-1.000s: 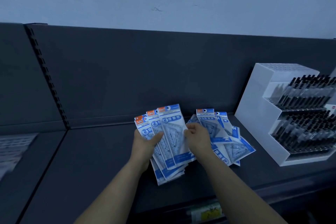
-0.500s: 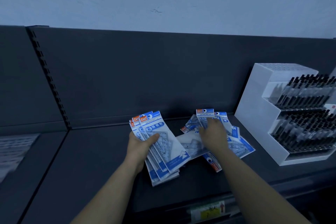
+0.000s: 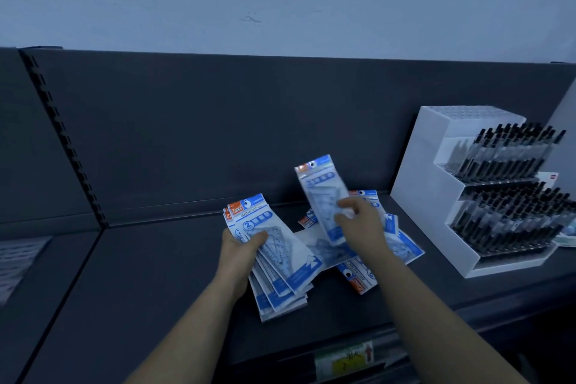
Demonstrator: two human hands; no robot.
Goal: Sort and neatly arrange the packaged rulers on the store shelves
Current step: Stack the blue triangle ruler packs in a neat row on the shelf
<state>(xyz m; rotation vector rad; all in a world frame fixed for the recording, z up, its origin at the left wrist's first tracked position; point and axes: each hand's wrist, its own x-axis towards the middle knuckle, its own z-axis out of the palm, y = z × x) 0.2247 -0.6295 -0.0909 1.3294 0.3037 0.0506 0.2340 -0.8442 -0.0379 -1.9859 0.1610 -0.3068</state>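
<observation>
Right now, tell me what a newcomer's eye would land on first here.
First, the hands at the middle of the dark shelf: the left hand grips a fanned stack of ruler packs, and the right hand pinches a single pack raised above a loose pile lying on the shelf. Next, the white pen rack at the right end, its tiers filled with black pens.

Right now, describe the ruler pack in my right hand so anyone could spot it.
Left of the white pen rack, a loose pile of blue packs lies on the dark shelf. Above it the right hand holds one pack. Only this one is single and raised, header up; the left hand grips a fanned stack.
</observation>
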